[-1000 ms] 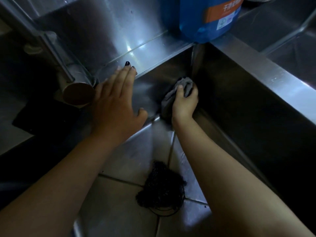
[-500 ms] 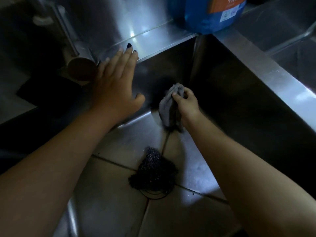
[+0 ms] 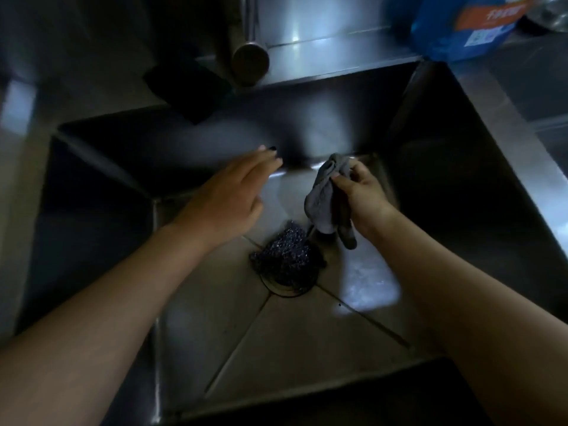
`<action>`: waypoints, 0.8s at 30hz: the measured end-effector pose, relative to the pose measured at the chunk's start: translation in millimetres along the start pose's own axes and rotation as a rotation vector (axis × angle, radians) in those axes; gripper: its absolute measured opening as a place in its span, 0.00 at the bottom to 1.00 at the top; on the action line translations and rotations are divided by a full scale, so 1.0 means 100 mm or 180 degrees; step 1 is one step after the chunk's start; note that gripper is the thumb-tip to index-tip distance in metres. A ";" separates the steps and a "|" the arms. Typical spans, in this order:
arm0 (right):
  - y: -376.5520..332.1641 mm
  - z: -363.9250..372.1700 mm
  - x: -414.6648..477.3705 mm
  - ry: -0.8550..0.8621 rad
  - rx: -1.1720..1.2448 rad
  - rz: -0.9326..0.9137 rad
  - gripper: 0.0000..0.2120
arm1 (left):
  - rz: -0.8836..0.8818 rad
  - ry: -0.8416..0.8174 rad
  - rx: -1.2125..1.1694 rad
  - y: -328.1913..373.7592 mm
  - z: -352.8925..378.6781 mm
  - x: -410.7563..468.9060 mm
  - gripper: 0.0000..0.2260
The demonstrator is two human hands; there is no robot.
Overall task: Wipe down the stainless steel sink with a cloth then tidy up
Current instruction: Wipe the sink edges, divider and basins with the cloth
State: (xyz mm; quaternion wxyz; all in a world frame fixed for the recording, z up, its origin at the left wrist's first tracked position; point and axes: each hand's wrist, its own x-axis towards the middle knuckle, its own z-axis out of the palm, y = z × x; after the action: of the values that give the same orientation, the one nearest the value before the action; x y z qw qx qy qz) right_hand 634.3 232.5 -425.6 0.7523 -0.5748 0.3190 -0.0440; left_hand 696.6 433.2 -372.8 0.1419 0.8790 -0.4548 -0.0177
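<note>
Dim view down into steel sink [image 3: 307,348]: square basin, smooth reflective walls, creased floor sloping to centre drain.

Cloth [image 3: 321,201], centre frame, hangs from right hand [image 3: 364,198], thumb and fingers pinching bunched upper fold; lower end dangles just above floor. Grey, soft, limp, light, likely damp; best gathered into a wad in palm to press flat on metal.

Left hand [image 3: 227,198], left of cloth, fingers straight and together, holding nothing; contact with back wall unclear.

Wiry dark scourer [image 3: 285,256] sits on drain. Tap [image 3: 250,56] top centre; blue bottle [image 3: 455,26] upper right.
</note>
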 end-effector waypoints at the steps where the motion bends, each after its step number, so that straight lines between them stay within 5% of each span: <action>1: 0.00 0.03 -0.06 -0.0034 0.0006 -0.0012 0.10 | -0.0116 0.0017 -0.0067 0.01 -0.04 -0.11 0.24; 15: 0.07 0.55 -1.12 -0.0939 -0.1081 -0.0434 0.09 | -0.0308 -0.0865 0.0219 -0.17 -0.70 -1.25 0.24; 24: 0.50 0.86 -1.69 -0.2764 -0.2882 -0.0963 0.07 | -0.0435 -0.0689 0.0672 -0.09 -1.10 -2.03 0.25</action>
State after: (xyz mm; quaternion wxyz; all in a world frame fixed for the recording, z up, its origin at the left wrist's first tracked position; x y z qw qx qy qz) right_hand 530.5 394.4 -385.7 0.4813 -0.8395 -0.1120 0.2260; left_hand 602.5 626.9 -289.6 -0.0026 0.9109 -0.4060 -0.0740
